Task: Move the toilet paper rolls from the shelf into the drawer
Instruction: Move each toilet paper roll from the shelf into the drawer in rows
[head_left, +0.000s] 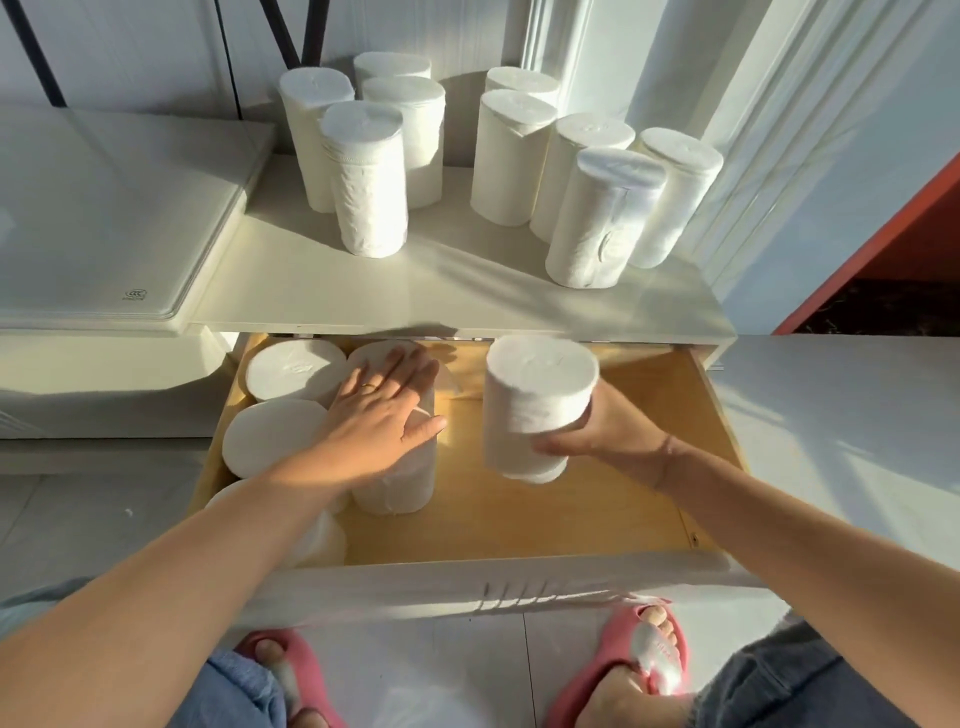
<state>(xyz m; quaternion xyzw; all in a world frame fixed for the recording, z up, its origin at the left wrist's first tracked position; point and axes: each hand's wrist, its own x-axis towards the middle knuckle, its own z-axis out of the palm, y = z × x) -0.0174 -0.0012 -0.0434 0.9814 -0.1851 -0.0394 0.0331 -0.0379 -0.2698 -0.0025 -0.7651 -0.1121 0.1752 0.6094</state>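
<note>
R hand (608, 431) gripping roll (537, 400) over drawer (571, 512), fingers hidden behind it, L hand (379, 410) flat on stored rolls (293, 369)

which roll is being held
The roll gripped by the right hand, over the bare right part of the drawer. All others stand on the shelf or in the drawer's left side, where the left hand lies flat on them.

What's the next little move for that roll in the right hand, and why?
Probably lower the held roll straight down onto the bare floor of the drawer, next to the rolls already standing at its left. The right hand grips it upright above that open space, and the left hand rests flat on the nearest standing roll, seemingly steadying it.
</note>
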